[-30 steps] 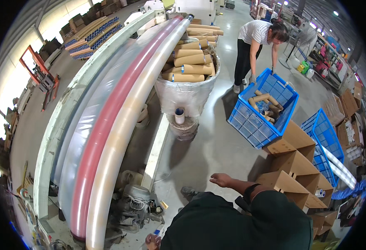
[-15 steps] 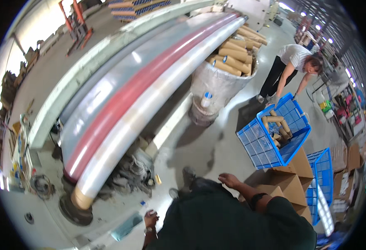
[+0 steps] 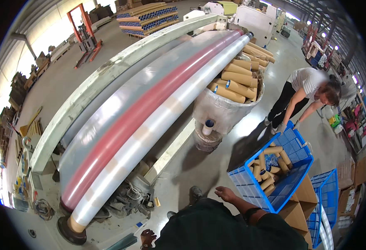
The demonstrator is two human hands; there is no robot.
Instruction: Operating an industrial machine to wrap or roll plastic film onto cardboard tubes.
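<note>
1. Below and right of the blue plastic crate (image 3: 293, 166), we see open brown cardboard boxes (image 3: 303, 204) stacked against its lower side, flaps up.
2. At the far right edge of the floor, we see more flat brown cardboard cartons (image 3: 355, 175) standing together.
3. On the cardboard tubes (image 3: 237, 81) heaped in the clear-wrapped round bin, we see small blue labels (image 3: 227, 84) on the tube ends.
4. Along the left edge of the floor, we see stacked brown cartons (image 3: 14, 96) against the wall.
5. We see no signs or screens clearly enough to describe.
</note>
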